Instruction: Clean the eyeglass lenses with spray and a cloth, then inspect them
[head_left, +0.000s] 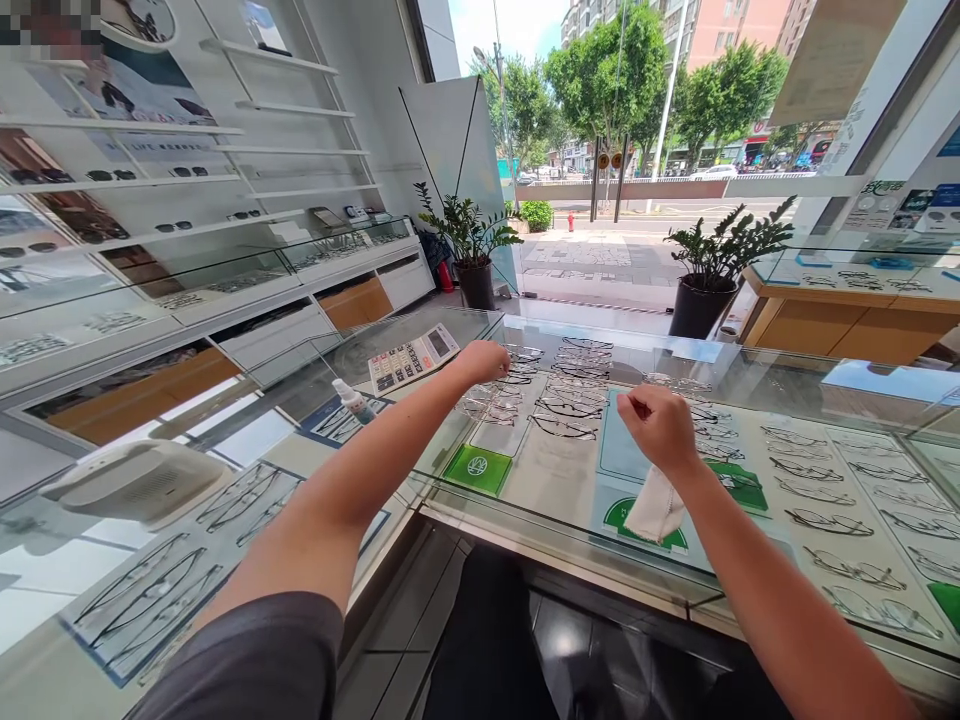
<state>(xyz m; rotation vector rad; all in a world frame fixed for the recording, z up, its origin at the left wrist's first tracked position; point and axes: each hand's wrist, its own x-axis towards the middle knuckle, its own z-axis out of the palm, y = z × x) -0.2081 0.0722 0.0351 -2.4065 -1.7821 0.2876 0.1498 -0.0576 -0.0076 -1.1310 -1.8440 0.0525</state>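
My right hand [660,425] is closed above the glass display counter [555,475]. A pale cleaning cloth [654,508] hangs from the lower side of that fist. Farther forward, my left hand [486,362] is also closed, its fingers curled over the glass near rows of eyeglasses [574,385]. Whatever those left fingers may hold is hidden. To the left of that hand lies a large calculator [414,358]. A small white-capped spray bottle [352,402] stands beside my left forearm.
More glasses [829,520] fill the case at right, and framed trays of glasses [150,600] lie at left near a grey-white device [142,482]. Potted plants [474,250] flank the glass door. Shelves of sunglasses [112,185] line the left wall.
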